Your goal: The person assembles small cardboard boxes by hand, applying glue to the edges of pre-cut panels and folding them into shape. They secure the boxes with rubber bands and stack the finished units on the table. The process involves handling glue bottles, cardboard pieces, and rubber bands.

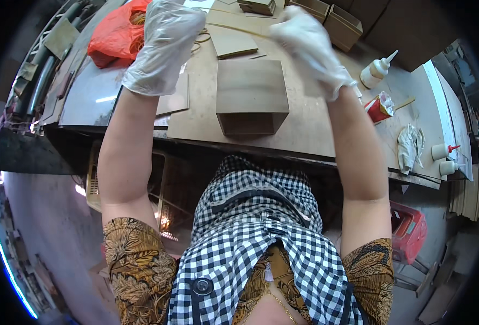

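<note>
Left to right: I've the left hand (pixel 166 40) beyond the far left corner of the box (pixel 252 84), fingers (pixel 194 20) clamped on a thin yellow band (pixel 239 30). That band runs crosswise, looking taut, past the box, which sits on the table (pixel 311 116). My right hand (pixel 306 46), blurred but seemingly curled on the other end, is nearer the box.
</note>
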The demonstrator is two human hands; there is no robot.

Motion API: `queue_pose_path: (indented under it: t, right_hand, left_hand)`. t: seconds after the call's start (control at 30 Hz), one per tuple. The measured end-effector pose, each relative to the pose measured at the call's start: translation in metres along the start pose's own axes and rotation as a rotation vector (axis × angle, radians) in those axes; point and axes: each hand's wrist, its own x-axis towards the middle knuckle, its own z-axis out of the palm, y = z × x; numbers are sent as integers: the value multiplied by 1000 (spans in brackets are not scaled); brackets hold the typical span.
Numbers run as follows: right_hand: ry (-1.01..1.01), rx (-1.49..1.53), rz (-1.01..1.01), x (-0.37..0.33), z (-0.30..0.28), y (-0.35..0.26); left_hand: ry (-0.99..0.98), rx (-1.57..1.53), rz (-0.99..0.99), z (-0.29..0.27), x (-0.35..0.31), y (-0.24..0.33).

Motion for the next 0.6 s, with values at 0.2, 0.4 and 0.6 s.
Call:
queue_pose_path:
  t: [0.2,0.4,0.6]
  right_hand:
    - [-65,51,396,5,-28,80]
    - [-193,168,486,-14,-13,76]
    - [-302,289,424,-24,5,112]
  left_hand:
    - [-486,-443,-559,-7,-44,-16]
    - [-625,-439,-538,-17,-62,-37]
    - [-712,-338,-661,-7,-62,-40]
